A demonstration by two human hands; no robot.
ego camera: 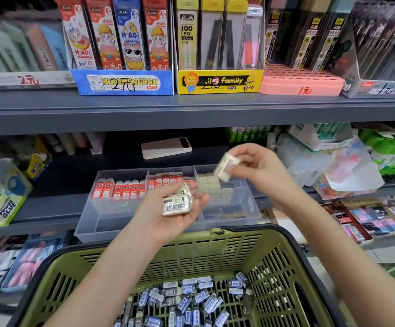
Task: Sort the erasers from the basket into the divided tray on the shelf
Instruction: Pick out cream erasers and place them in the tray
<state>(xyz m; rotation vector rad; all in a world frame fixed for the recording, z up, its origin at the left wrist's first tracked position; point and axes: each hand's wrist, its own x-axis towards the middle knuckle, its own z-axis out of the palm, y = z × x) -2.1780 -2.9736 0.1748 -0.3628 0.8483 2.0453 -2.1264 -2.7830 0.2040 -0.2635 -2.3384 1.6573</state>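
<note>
Left hand (168, 218) around crosswise eraser (176, 206), right hand (259, 172) around tilted eraser (226, 167).

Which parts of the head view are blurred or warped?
Head view: the right hand and its pale eraser are motion-smeared; the barcoded eraser in the left hand is sharp; shelf edges bow from the wide lens; upper-left packs go soft.

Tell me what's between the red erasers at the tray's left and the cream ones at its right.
In the head view, red-and-white erasers in the middle compartment, partly hidden by the left hand.
</note>
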